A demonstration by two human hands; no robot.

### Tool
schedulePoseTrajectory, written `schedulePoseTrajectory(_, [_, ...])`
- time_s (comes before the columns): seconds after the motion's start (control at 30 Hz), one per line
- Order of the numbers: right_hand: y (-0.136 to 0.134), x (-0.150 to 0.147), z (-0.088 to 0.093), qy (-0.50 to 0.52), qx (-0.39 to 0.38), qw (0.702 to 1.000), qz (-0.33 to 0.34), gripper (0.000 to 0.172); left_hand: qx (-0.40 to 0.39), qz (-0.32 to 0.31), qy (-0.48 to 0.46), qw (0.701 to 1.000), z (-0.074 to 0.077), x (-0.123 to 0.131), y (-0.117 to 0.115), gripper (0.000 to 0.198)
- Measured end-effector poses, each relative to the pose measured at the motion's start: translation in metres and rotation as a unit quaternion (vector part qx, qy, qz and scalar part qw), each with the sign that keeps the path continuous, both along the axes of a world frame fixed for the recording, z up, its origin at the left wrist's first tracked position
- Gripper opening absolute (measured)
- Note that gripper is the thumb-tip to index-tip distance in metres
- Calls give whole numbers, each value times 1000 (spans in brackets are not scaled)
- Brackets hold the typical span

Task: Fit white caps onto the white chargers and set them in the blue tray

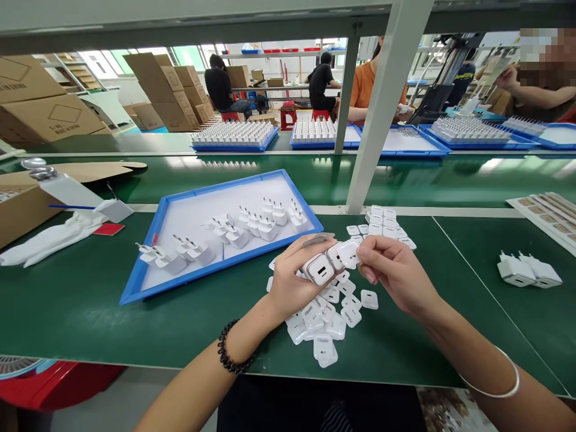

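Observation:
My left hand (294,282) is closed around a white charger plug (318,269), its port face turned up. My right hand (391,270) pinches a small white square film piece (348,253) against that charger, fingers closed. Beneath both hands lies a loose pile of white square film pieces (328,318) on the green mat. To the left, a blue-rimmed tray (148,240) holds several white charger plugs (252,225) lying in a row.
A stack of square pieces (381,223) sits behind my hands. Two chargers (528,270) lie at right, a label sheet (546,219) beyond. A cardboard box (27,204) and white bags (49,237) are at left. A grey post (375,126) rises ahead. Other people work at the far benches.

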State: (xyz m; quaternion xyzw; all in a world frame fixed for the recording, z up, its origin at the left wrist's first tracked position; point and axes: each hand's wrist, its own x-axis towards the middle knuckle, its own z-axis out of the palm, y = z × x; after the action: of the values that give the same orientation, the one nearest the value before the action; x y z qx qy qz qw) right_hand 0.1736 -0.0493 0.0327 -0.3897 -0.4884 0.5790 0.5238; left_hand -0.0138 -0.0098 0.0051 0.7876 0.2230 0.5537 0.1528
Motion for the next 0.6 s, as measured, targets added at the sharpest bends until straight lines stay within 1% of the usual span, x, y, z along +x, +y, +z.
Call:
schedulePoseTrajectory(0.23, [-4, -2, 0, 26, 12, 1000, 10, 27, 13, -1, -4, 1000, 1, -1, 0, 44])
schedulePoseTrajectory(0.47, [-2, -7, -5, 1, -7, 1000, 15, 28, 27, 4, 8, 1000, 1, -1, -2, 42])
schedulePoseTrajectory(0.6, [0, -7, -4, -4, -19, 1000, 16, 29, 27, 3, 13, 1000, 2, -2, -2, 42])
